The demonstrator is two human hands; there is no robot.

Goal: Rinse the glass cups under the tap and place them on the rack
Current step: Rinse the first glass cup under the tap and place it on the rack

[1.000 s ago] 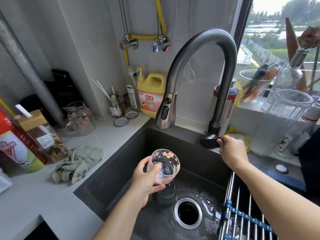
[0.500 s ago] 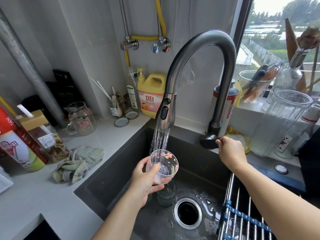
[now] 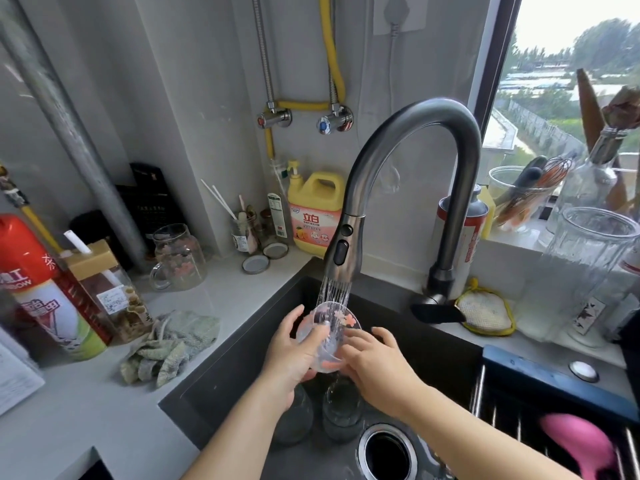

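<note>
Left hand (image 3: pixel 294 351), right hand (image 3: pixel 377 362) bare; forearms (image 3: pixel 242 431) seemingly likewise.

Left hand (image 3: pixel 291 351), right hand (image 3: pixel 375 363) hold cup (image 3: pixel 337 323) under tap (image 3: pixel 408 161).
</note>
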